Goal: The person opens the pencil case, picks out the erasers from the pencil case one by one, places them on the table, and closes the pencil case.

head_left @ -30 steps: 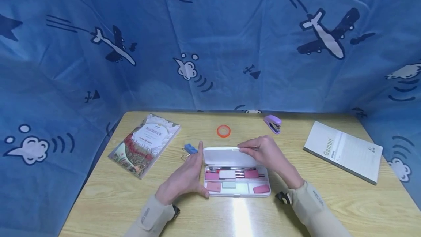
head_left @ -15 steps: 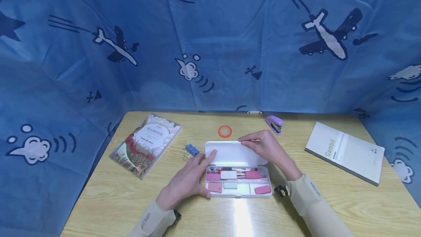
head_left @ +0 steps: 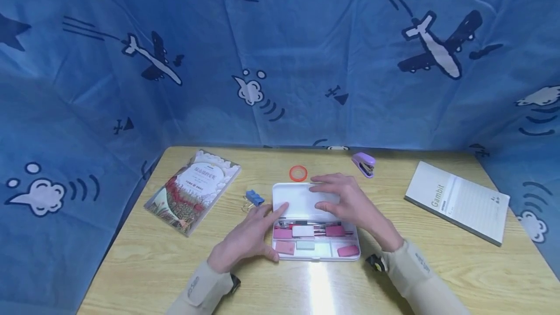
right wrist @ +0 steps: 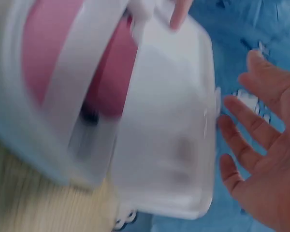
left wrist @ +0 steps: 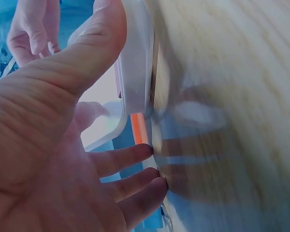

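Releasing lid [head_left: 302, 201]: right hand [head_left: 345, 203] now spread | left hand [head_left: 249, 237] relaxed against pencil case [head_left: 315, 252]

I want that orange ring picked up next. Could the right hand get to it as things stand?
Probably yes. The orange ring lies bare on the table just behind the open case. The right hand hovers open over the lid, holding nothing, and nothing stands between them.

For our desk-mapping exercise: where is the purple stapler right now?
In the head view the purple stapler sits near the table's far edge, right of centre, just right of the orange tape ring and beyond the right hand over the open pencil case.
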`<state>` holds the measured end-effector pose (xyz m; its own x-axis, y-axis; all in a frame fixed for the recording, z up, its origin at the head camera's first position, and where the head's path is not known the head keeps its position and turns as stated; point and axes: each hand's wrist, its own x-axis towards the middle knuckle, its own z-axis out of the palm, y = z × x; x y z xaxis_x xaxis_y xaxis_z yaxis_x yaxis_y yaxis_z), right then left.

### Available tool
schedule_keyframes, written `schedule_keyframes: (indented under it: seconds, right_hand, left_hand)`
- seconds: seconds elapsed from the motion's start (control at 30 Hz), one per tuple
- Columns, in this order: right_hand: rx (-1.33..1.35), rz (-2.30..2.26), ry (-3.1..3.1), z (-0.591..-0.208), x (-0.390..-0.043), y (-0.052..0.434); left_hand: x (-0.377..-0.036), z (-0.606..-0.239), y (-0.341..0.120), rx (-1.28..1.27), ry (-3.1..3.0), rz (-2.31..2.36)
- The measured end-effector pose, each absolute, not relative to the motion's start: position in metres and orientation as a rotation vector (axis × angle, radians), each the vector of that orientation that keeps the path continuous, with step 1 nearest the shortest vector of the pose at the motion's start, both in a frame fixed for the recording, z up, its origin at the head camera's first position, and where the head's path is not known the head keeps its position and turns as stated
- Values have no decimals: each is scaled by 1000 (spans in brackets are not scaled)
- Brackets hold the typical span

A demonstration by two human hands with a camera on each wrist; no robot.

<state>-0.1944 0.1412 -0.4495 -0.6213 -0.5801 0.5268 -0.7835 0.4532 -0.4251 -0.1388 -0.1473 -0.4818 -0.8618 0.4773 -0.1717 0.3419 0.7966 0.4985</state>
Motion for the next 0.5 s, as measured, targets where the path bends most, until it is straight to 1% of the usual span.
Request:
schedule_keyframes:
  seconds: [0.2,0.5]
  right_hand:
    - [1128,738,-2608,-440,-171,116]
    - [1314,544,-2710,-452,-158,84]
  left_hand:
    - [-141,-483,-148,615,2688,663]
    - [-144,-483,-150,652,2685,649]
